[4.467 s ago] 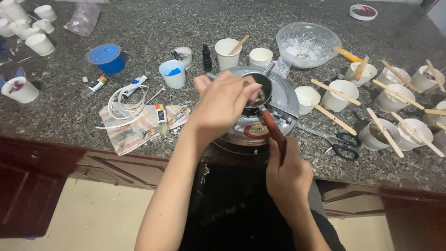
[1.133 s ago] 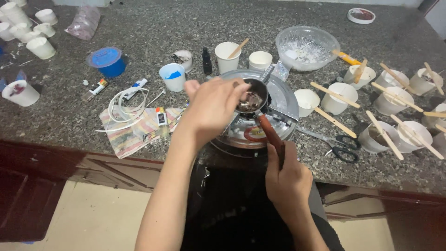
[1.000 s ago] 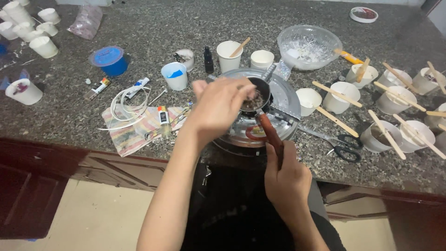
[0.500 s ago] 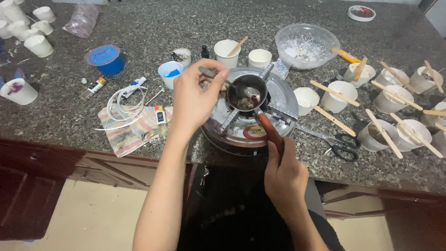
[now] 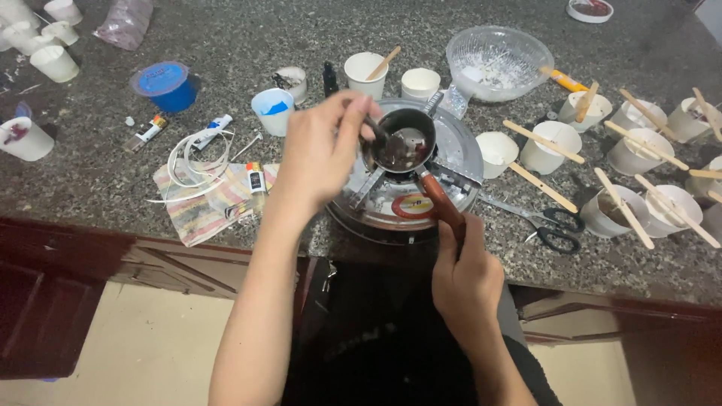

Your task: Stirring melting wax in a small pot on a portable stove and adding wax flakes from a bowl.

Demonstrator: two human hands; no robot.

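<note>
We see a small dark metal pot (image 5: 406,140) sitting over the middle of a round silver burner (image 5: 410,180) at the near edge of the speckled stone counter (image 5: 301,30). Its reddish-brown handle (image 5: 442,207) runs toward us, and the right hand (image 5: 466,282) has its fingers wrapped around the near end of that handle. The left hand (image 5: 320,154) reaches in from the left with its fingers pinched on a slim metal spoon (image 5: 378,135), whose bowl dips into the pot — what lies inside looks dark and lumpy, though we cannot make out more.

We judge the pot light but rigid, with thin metal walls that likely run hot over the burner, so the handle is the sound place to hold it; the far end near the pot may be warm too. Held only at the handle's end, it could tip easily if pressed from the side. The spoon is stiff and thin, easy to guide with a fingertip pinch.

To the right stand many white paper cups (image 5: 555,146) with wooden sticks (image 5: 543,141) laid across them, and black-handled scissors (image 5: 553,229) lie just near of them. On the far side sit a clear plastic bowl (image 5: 498,62) and a small dark bottle (image 5: 329,77). To the left lie a striped cloth (image 5: 199,207) with a coil of white cord (image 5: 197,154), and a blue tub (image 5: 164,84) farther off.
</note>
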